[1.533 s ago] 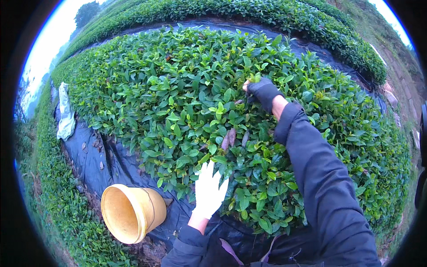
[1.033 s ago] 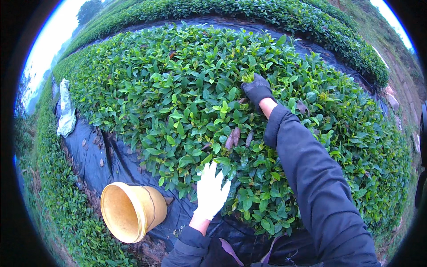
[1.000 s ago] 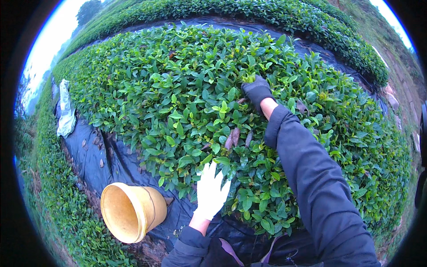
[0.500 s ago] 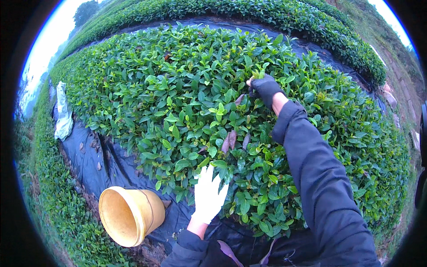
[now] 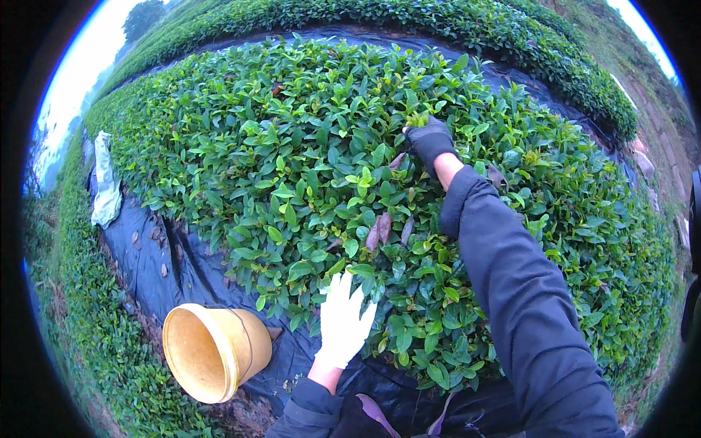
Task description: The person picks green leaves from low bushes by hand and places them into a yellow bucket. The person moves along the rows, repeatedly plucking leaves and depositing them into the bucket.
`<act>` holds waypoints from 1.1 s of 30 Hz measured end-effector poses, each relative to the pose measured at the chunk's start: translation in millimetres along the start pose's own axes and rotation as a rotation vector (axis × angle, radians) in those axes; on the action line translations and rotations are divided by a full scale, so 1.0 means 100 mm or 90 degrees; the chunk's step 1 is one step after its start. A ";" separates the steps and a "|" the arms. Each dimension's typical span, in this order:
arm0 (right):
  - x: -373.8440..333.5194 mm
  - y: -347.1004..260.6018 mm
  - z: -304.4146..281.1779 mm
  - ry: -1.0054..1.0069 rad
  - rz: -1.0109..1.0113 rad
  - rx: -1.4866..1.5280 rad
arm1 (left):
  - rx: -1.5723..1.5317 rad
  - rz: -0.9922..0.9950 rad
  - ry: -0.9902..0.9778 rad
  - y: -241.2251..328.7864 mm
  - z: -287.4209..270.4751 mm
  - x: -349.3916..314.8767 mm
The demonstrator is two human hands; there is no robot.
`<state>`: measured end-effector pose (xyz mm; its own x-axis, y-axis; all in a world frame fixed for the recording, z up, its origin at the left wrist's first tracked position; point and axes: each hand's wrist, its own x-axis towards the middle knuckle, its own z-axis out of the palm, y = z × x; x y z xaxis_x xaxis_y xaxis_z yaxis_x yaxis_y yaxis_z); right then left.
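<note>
My right hand [image 5: 431,139], in a black glove with the fingertips bare, reaches far over the top of the leafy green tea bush [image 5: 321,175]. Its fingers are closed on a small bunch of light green tea shoots [image 5: 417,119], which poke up above the thumb side. My left hand [image 5: 345,321], in a white glove, rests palm down at the bush's near edge. Its fingers are spread toward the leaves, and nothing shows in them. A few dry purplish-brown leaves [image 5: 379,229] lie among the foliage between the two hands.
A yellowish bucket [image 5: 252,344] lies tipped on its side on black ground sheeting [image 5: 193,274] at lower left. Farther left is a pale plastic sack [image 5: 106,186]. Another tea row [image 5: 438,18] runs across the back. My shoes [image 5: 374,412] show at the bottom.
My right hand has shifted slightly left and nearer, turning a little, with the shoots still in it. My left hand has stayed nearly in place.
</note>
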<state>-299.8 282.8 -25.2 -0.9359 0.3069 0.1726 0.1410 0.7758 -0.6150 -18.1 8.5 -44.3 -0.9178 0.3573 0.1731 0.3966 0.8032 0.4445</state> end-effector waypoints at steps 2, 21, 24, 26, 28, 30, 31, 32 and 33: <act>-0.05 0.11 -0.07 -0.170 0.138 0.476 | 0.001 0.000 -0.002 0.01 0.01 -0.01; 0.10 -0.36 -0.10 -0.093 -0.234 -0.216 | -0.019 -0.005 0.003 0.00 0.00 0.00; 0.01 -0.31 -0.07 -0.092 -0.217 -0.191 | -0.004 -0.008 0.001 0.02 -0.01 0.00; 0.02 -0.28 -0.06 -0.122 -0.191 -0.162 | 0.002 -0.004 0.003 0.03 -0.01 0.02; 0.01 -0.25 -0.04 -0.120 -0.203 -0.119 | 0.001 0.002 0.012 0.04 0.00 0.02; 0.01 -0.26 -0.04 -0.148 -0.203 -0.139 | -0.004 0.002 0.017 0.04 0.01 0.03; 0.00 -0.29 -0.05 -0.162 -0.204 -0.150 | -0.008 0.001 0.021 0.04 0.01 0.03; -0.04 -0.29 -0.07 -0.129 -0.218 -0.144 | -0.010 0.001 0.022 0.04 0.02 0.02; -0.07 -0.29 -0.08 -0.119 -0.223 -0.142 | -0.010 -0.001 0.022 0.03 0.02 0.01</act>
<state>-295.2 262.7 -2.5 -0.9790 -0.0840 0.1859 -0.1474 0.9213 -0.3598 -17.9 12.2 -44.7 -0.9187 0.3388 0.2029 0.3949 0.7962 0.4583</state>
